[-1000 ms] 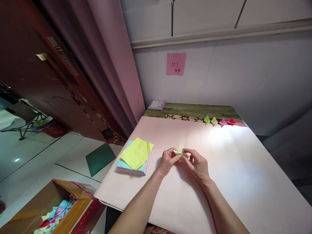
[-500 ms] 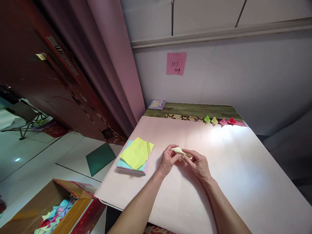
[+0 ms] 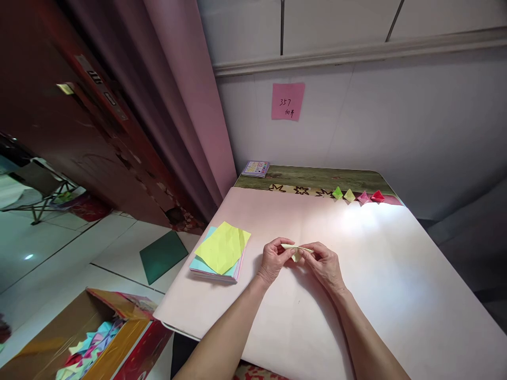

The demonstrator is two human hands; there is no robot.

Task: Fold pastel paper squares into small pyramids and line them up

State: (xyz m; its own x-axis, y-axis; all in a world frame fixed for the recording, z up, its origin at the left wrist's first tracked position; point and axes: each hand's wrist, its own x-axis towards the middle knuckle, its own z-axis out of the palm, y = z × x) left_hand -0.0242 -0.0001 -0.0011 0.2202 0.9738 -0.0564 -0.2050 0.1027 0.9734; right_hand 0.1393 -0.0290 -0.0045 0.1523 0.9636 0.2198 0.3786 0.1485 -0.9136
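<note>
A small folded piece of pale yellow paper (image 3: 296, 255) is held between my two hands above the middle of the table. My left hand (image 3: 274, 259) pinches its left end with thumb and fingers. On the other end, my right hand (image 3: 324, 264) has a similar pinch, the two thumbs close together at the near side. The paper's upper edge runs nearly level, with a pointed part hanging below; the fingers hide the rest. To the left lies a stack of coloured paper sheets (image 3: 212, 269), topped by a creased yellow sheet (image 3: 224, 247).
Folded paper pieces in green (image 3: 337, 193), yellow (image 3: 349, 196), pink (image 3: 363, 198) and red (image 3: 377, 196) line the table's far edge. A small packet (image 3: 255, 169) sits at the back left corner. An open cardboard box (image 3: 51, 338) with folded papers stands at lower left.
The folded paper has been turned in my fingers: its broad open faces showed before, and now a narrow, level edge faces up. Both hands stay in nearly the same place.
</note>
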